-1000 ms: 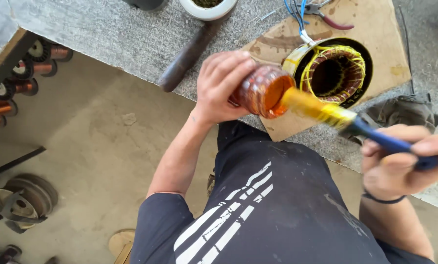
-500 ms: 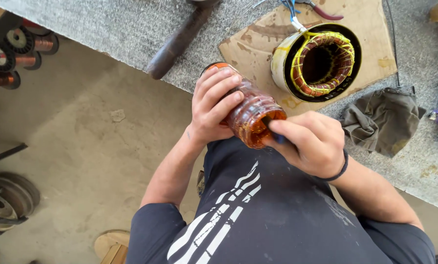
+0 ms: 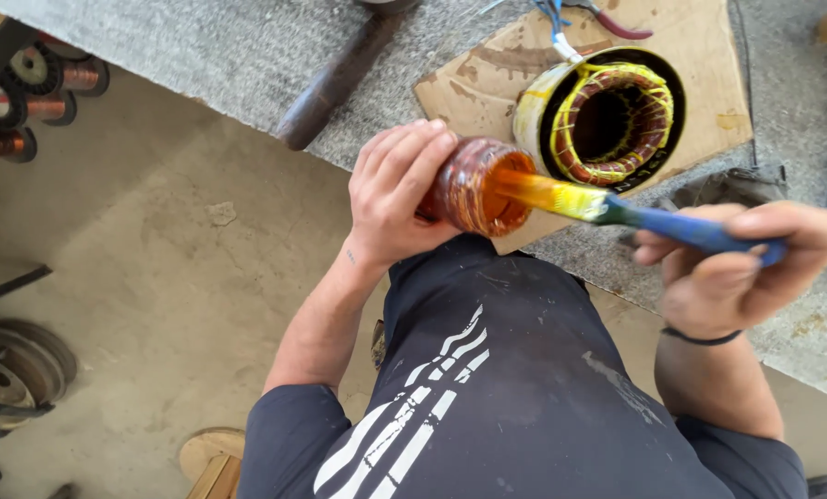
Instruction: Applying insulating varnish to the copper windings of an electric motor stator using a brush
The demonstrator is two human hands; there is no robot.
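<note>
- Left hand wraps a tilted amber jar.
- Right hand pinches a blue-handled brush, bristles in the jar's mouth.
- Wound stator sits on cardboard on the bench.

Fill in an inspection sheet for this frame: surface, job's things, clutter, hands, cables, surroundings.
Surface: grey stone-like bench with a stained cardboard sheet on it.
Job's things: amber-stained jar; brush with blue handle, bristles in the jar mouth; wound stator on the cardboard.
Clutter: dark tool handle; grey rag.
Hands: left hand wraps the jar; right hand grips the brush handle.
Cables: blue leads from the stator.
Surroundings: copper wire spools and pulleys on the concrete floor.
</note>
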